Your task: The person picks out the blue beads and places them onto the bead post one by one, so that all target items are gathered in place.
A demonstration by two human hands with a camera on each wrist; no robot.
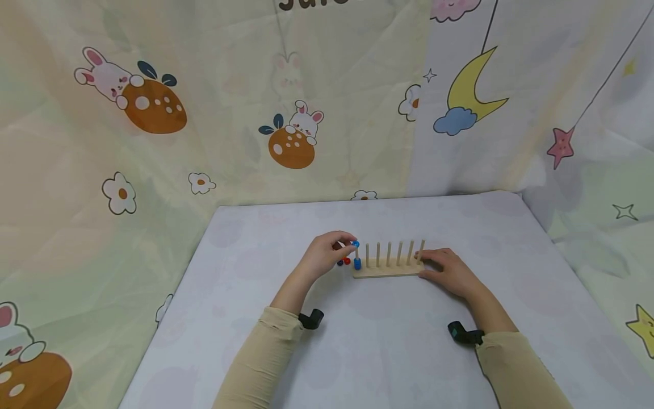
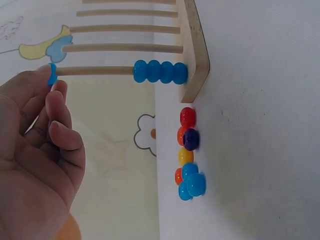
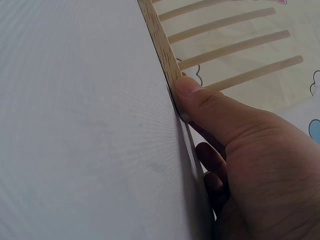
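A wooden peg rack (image 1: 388,271) with a row of upright pegs stands on the table. Several blue beads (image 2: 160,72) are stacked at the foot of its leftmost peg. My left hand (image 1: 327,253) pinches another blue bead (image 2: 52,74) between thumb and fingertip at the top of that same peg. At the rack's other end, my right hand (image 1: 449,272) grips the base, its thumb (image 3: 189,86) against the near side. The far fingers of the right hand are partly hidden behind the rack.
Loose beads lie on the table left of the rack: a red bead (image 2: 188,117), a dark purple bead (image 2: 191,139), a yellow bead (image 2: 186,156), and several orange and blue ones. A printed cloth (image 1: 306,113) hangs behind the white-covered table (image 1: 388,352).
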